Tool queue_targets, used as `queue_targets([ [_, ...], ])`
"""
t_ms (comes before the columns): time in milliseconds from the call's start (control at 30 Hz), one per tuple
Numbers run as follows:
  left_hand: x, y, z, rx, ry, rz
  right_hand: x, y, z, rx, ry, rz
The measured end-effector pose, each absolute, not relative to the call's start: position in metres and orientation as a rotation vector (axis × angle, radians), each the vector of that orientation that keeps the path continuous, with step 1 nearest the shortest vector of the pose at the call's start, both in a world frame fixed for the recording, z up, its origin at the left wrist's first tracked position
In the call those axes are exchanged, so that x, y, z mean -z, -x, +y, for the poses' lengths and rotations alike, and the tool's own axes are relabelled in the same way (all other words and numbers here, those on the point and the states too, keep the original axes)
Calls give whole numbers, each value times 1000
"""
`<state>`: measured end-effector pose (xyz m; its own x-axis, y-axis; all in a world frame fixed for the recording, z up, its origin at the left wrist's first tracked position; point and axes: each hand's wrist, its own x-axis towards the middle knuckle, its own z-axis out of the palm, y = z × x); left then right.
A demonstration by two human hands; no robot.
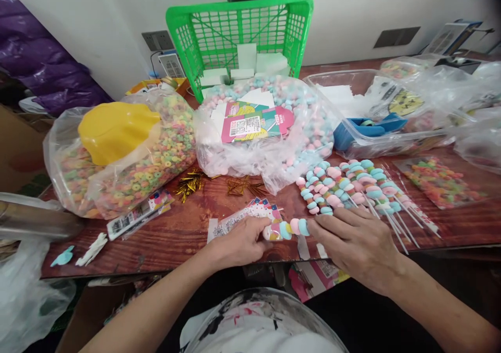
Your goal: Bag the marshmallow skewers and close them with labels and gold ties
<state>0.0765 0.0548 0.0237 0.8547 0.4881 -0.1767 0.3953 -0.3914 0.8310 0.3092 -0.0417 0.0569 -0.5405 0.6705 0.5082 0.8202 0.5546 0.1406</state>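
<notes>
A skewer of pink, blue and yellow candies [294,227] lies level between my hands near the table's front edge. My left hand [243,239] pinches its left end, where clear wrapping shows. The fingers of my right hand [352,240] are closed round its right end. Printed clear bags [238,218] lie flat just behind my left hand. Behind my right hand, several finished candy skewers [364,183] rest in a pile, their white sticks pointing toward the front right.
Bag of ring candies [172,149] with a yellow bowl [117,128] at left; bag of pink and blue candies [309,128] at centre, before a green basket [238,11]. Gold ties [190,184] lie between. A clear tub [352,76] and gummy bag [444,181] are at right.
</notes>
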Motion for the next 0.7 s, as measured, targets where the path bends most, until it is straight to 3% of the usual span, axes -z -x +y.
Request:
queue_targets([
  [300, -21, -83, 54, 385, -1315, 271, -78, -317, -37, 362, 883, -2638],
  [700, -23, -90, 44, 30, -1442, 482, -66, -295, -55, 86, 1238, -2647],
])
